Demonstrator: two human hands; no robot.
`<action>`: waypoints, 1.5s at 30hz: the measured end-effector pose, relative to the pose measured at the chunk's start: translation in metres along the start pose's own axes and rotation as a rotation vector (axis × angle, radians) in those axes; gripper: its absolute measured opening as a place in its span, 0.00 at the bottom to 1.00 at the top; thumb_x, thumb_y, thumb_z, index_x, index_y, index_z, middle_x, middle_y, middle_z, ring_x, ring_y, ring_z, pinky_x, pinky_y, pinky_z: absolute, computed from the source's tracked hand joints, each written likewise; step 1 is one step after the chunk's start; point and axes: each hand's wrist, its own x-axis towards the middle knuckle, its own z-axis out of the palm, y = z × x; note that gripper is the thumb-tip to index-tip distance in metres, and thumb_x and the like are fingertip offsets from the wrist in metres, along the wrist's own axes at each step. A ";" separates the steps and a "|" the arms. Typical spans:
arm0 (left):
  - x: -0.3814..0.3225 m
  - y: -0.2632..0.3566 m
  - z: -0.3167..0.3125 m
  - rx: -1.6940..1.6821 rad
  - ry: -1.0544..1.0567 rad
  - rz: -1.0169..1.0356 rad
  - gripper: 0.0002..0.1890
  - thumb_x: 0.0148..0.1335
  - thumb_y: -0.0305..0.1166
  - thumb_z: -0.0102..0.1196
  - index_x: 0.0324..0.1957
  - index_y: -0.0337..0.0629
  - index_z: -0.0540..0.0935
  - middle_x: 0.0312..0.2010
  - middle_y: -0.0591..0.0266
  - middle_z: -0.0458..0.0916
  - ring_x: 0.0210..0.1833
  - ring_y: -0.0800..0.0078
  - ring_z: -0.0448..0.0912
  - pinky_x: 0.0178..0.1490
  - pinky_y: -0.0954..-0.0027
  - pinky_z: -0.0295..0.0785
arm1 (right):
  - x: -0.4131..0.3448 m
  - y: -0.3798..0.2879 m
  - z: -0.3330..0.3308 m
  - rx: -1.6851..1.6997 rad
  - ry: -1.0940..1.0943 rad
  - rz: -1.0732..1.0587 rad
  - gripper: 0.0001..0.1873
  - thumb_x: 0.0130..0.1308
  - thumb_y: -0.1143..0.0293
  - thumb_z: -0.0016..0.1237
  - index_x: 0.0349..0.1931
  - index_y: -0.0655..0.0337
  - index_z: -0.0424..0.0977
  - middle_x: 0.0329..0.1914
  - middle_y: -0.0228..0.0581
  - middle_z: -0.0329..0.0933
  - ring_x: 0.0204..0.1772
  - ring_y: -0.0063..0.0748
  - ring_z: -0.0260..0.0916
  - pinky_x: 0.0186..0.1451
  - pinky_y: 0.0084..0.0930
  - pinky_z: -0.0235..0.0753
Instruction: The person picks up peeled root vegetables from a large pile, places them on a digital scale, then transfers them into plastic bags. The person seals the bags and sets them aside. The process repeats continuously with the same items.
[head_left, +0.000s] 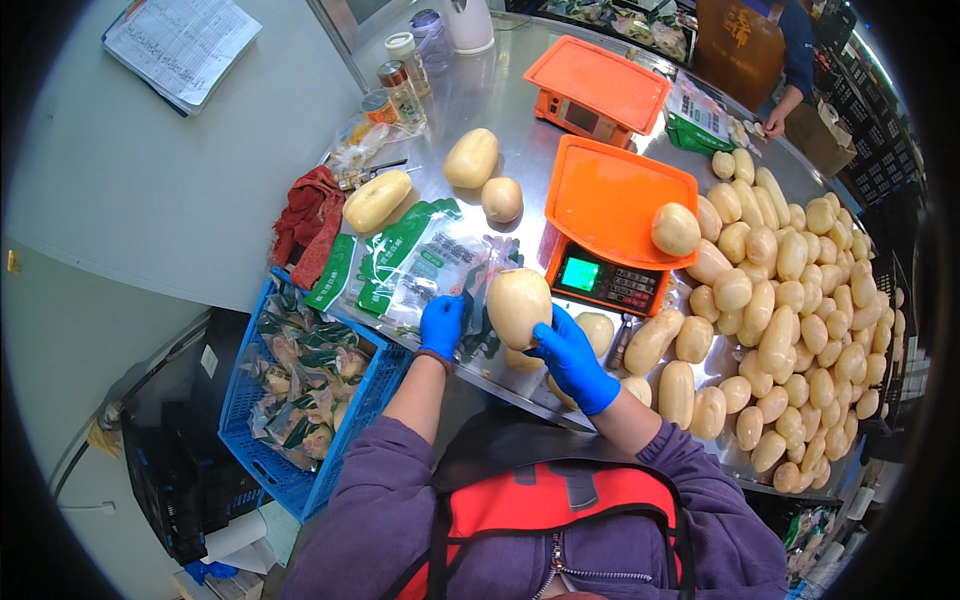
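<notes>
My right hand, in a blue glove, holds a thick, pale peeled root vegetable that looks like a lotus root section. My left hand, also gloved in blue, is closed on the edge of a clear plastic bag, just left of the root. Several flat green-and-clear printed bags lie fanned out beyond my left hand. Behind the held root, an orange scale with a lit green display carries one peeled root at its pan's right corner. A knife handle lies before the scale.
A large heap of peeled roots covers the right of the metal table. Left below stands a blue crate of packed bags. Three roots and a red cloth lie beyond the bags. Behind are a second orange scale, bottles and another person's hand.
</notes>
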 end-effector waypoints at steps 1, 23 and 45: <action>-0.003 0.008 -0.001 -0.010 -0.033 -0.007 0.17 0.63 0.42 0.63 0.34 0.35 0.85 0.32 0.53 0.85 0.34 0.63 0.80 0.43 0.63 0.74 | 0.001 0.000 0.001 0.044 -0.014 -0.015 0.39 0.67 0.52 0.57 0.72 0.64 0.59 0.65 0.43 0.71 0.63 0.34 0.70 0.61 0.32 0.75; -0.021 0.065 -0.012 -0.335 -0.261 0.167 0.26 0.66 0.33 0.61 0.64 0.38 0.74 0.62 0.50 0.73 0.62 0.61 0.75 0.65 0.60 0.71 | 0.007 -0.016 -0.014 -0.182 -0.014 -0.141 0.49 0.65 0.61 0.60 0.79 0.55 0.44 0.76 0.40 0.59 0.69 0.33 0.64 0.55 0.26 0.74; -0.030 0.091 0.009 -0.656 -0.317 -0.024 0.32 0.62 0.37 0.68 0.66 0.36 0.73 0.60 0.56 0.77 0.58 0.70 0.77 0.61 0.67 0.74 | 0.008 -0.007 -0.026 -0.044 0.032 -0.014 0.38 0.70 0.49 0.51 0.74 0.59 0.58 0.58 0.33 0.73 0.49 0.23 0.70 0.46 0.21 0.72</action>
